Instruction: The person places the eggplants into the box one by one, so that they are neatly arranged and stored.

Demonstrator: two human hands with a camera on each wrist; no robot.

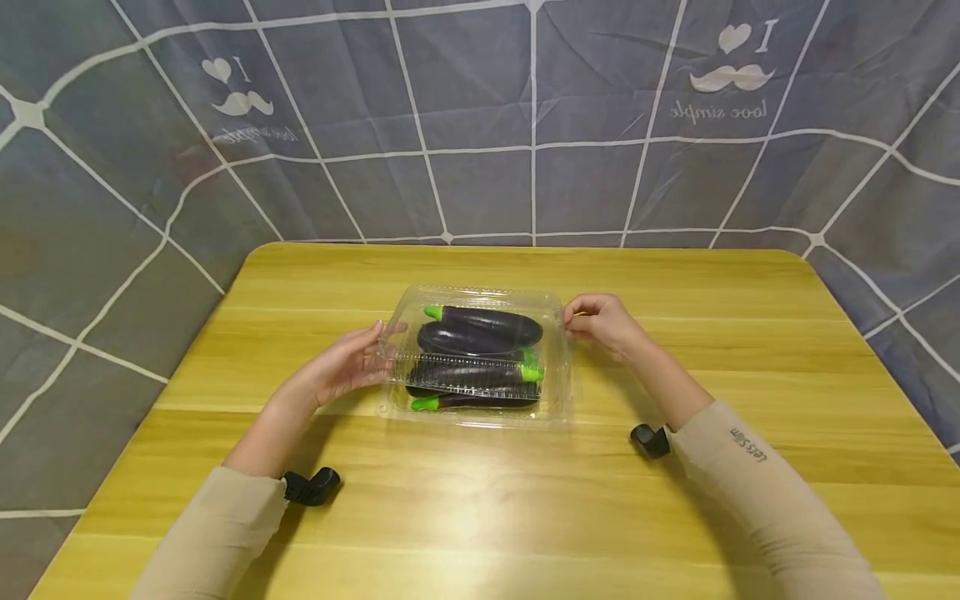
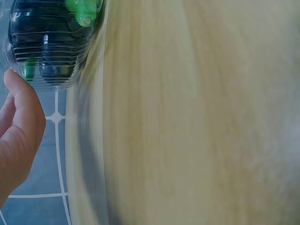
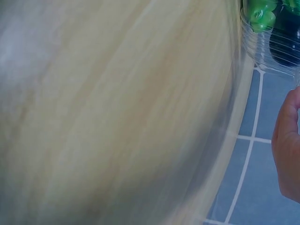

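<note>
A clear plastic clamshell container (image 1: 553, 396) sits near the middle of the table, with several dark purple eggplants (image 1: 491, 323) with bright green stems inside. Its transparent top covers them. My left hand (image 1: 337, 367) holds the container's left side, some fingertips showing through the plastic. On the opposite side, my right hand (image 1: 603, 323) pinches the container's right edge between thumb and curled fingers. The left wrist view catches part of the left hand (image 2: 21, 126) against the container's ribbed wall; only part of the right hand (image 3: 288, 140) shows in the right wrist view.
The wooden table (image 1: 465, 517) has a pale yellow grain and rounded far corners. Behind it and at both sides hangs a grey cloth (image 1: 480, 108) with white grid lines. Black wrist devices (image 1: 313, 487) sit at both sleeve cuffs.
</note>
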